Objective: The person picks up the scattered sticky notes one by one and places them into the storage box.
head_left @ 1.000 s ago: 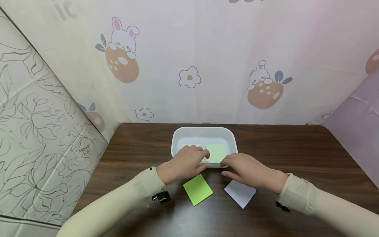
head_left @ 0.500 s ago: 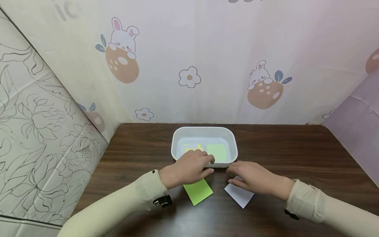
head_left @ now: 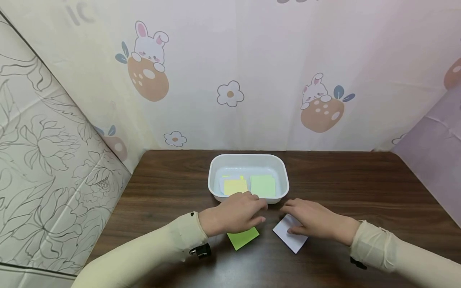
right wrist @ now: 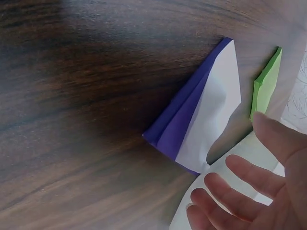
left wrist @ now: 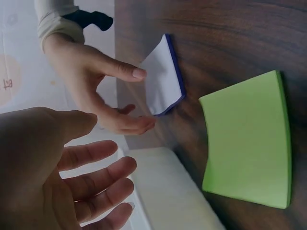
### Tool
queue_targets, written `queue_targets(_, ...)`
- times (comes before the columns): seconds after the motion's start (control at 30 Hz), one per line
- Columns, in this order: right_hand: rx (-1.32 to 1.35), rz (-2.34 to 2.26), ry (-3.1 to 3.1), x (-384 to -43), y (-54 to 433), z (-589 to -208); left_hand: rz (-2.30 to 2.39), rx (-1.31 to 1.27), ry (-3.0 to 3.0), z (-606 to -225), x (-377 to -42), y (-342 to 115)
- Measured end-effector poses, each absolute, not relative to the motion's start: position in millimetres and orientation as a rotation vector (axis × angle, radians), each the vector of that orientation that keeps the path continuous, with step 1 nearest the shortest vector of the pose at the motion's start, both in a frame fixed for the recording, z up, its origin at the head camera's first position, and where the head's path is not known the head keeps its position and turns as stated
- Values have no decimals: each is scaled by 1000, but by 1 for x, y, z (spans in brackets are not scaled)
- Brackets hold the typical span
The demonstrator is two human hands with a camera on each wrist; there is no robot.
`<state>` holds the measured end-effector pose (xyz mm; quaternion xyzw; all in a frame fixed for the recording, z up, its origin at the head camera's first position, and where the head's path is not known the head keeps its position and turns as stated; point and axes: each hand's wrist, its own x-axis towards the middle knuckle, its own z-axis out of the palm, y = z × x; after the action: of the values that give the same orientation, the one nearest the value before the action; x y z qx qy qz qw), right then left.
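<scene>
My left hand (head_left: pixel 235 212) hovers over a bright green sticky note pad (head_left: pixel 243 240), fingers loosely bent and holding nothing. In the left wrist view the whole green pad shows, apart from the fingers. My right hand (head_left: pixel 317 218) is above a second sticky note pad (head_left: pixel 287 233), white on top; its thumb overlaps the pad in the head view. The right wrist view reveals purple sheets (right wrist: pixel 180 124) under the white top, and the relaxed fingers hold nothing. Behind both hands stands a white tray (head_left: pixel 248 159) with yellow notes (head_left: pixel 235 187) and pale green notes (head_left: pixel 263 186) inside.
The dark wood table (head_left: pixel 342 176) meets a printed cloth (head_left: pixel 266 112) at the back. Another cloth, with flower line drawings (head_left: pixel 54 152), hangs along the left side. Beneath the left wrist sits a small black device (head_left: pixel 200 251).
Both hands have drawn back from the tray toward the two pads. The left has shifted right over the green pad, the right back over the white one. The tray's yellow notes are uncovered.
</scene>
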<state>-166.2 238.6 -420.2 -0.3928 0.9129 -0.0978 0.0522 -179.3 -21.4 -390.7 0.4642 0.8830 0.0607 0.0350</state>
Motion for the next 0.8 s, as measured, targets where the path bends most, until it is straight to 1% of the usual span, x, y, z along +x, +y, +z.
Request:
queue_targets(0.3, -1158, -252, 2737, -165, 240, -424, 122, 1517, 2697, -406, -176, -14)
queue_targets(0.8, -1085, -271, 2710, -165, 241, -431, 40, 1519, 2690, -414, -173, -8)
